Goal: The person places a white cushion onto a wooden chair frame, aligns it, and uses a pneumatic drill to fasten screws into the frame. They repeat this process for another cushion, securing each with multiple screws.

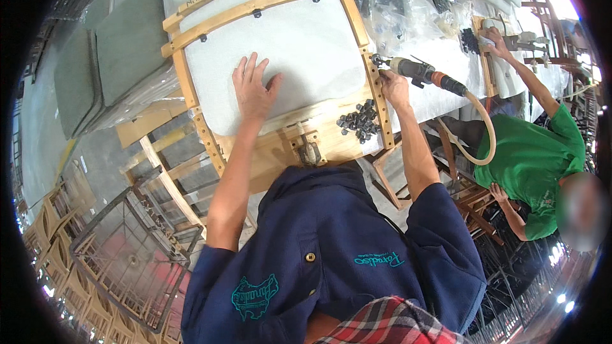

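A wooden chair frame (376, 99) with a white padded panel (287, 44) inside it is laid flat on the workbench, directly in front of the person. The left hand (254, 89) is pressed flat on the white panel, with the fingers spread and nothing gripped. The right hand (395, 86) is closed around the front part of a pneumatic screwdriver (417, 71), and the tip of the tool is placed against the right rail of the frame. A beige air hose (488, 130) is connected to the orange back end of the tool and hangs down in a loop at the right.

Just beside the right rail, on the lower wooden board of the frame, a small heap of dark metal fittings (360, 121) is seen. A metal clamp piece (310, 151) is fixed near the bottom edge of the board. Clear plastic bags (408, 13) with dark parts lie behind the frame. At the left, grey seat cushions (108, 57) are stacked. At the right, another person in a green shirt (535, 159) is working at the same bench.
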{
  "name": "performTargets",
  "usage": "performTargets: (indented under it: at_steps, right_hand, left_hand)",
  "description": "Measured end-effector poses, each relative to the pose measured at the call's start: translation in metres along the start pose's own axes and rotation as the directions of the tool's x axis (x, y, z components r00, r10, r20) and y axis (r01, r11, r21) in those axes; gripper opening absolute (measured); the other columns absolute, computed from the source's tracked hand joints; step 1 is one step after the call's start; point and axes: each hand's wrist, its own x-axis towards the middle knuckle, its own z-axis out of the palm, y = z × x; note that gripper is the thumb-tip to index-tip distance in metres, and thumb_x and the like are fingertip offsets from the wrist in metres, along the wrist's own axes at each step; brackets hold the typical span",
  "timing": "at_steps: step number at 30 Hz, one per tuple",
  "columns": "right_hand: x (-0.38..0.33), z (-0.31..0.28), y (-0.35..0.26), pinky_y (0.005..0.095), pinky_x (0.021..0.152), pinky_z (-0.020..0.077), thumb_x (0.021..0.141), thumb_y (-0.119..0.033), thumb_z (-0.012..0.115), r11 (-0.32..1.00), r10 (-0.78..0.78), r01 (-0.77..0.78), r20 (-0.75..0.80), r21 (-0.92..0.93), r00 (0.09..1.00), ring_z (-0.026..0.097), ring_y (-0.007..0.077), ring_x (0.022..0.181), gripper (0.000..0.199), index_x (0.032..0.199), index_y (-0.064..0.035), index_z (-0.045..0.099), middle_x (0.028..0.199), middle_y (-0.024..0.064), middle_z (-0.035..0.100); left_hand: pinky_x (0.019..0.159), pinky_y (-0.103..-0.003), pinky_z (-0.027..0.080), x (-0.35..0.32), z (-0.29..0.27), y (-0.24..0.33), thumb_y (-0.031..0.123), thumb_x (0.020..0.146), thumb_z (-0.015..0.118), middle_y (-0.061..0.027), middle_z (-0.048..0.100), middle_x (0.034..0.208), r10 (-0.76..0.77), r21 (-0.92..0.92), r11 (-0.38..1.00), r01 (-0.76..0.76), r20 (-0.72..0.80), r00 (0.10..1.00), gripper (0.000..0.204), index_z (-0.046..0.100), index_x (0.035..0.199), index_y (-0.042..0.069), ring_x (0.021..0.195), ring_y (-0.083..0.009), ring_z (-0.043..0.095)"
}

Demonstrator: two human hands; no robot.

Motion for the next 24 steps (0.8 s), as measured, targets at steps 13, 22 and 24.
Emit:
performTargets:
  at_steps: [13,22,24]
  right_hand:
    - [0.002,-0.003,-0.005,0.0419,0.081,0.0568,0.083,-0.006,0.069,0.980,0.155,-0.155,0.007,0.122,0.988,0.073,0.0358,0.083,0.017,0.097,0.0009,0.076,0.089,0.0211,0.074]
    - [0.003,-0.017,-0.014,0.0528,0.080,0.0539,0.093,-0.010,0.060,0.990,0.037,-0.025,0.090,-0.140,0.995,0.068,0.0463,0.087,0.016,0.099,0.0007,0.070,0.094,0.0274,0.070]
    - [0.011,-0.019,-0.019,0.0527,0.080,0.0540,0.094,-0.011,0.059,0.985,0.044,-0.021,0.129,-0.171,0.991,0.068,0.0464,0.087,0.017,0.100,0.0008,0.070,0.094,0.0276,0.070]
  left_hand:
    - [0.118,-0.053,0.030,0.002,0.002,0.000,0.043,0.089,0.075,-0.0132,0.053,0.149,-0.005,-0.023,1.000,0.003,-0.058,0.998,0.049,0.067,0.124,0.010,0.142,-0.0349,0.040]
    - [0.117,-0.052,0.032,0.003,-0.008,0.011,0.038,0.087,0.076,-0.0142,0.056,0.146,-0.039,-0.044,0.998,0.037,-0.055,0.998,0.047,0.069,0.121,0.007,0.140,-0.0363,0.042]
    - [0.116,-0.051,0.034,0.003,-0.009,0.010,0.035,0.085,0.078,-0.0144,0.057,0.145,-0.026,-0.052,0.998,0.022,-0.088,0.996,0.046,0.070,0.120,0.007,0.139,-0.0371,0.044]
